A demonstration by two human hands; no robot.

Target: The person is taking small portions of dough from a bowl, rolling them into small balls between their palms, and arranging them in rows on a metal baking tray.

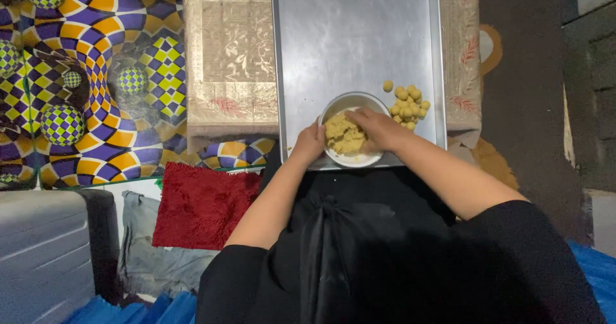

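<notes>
A large metal tray (359, 35) carries a white bowl (351, 159) at its near edge, with small dough balls (408, 106) clustered just beside it. The left hand (309, 143) grips the bowl's rim, while the right hand (378, 128) curls its fingers into the yellow dough (342, 136) inside.

A purple, yellow and white patterned cloth (96, 74) covers the floor at left, with a red fluffy mat (202, 205) below it, a grey ribbed case (42, 253) at lower left, blue fabric (128, 311) along the bottom edge.

Dim room, glare on tray (359, 35)
</notes>
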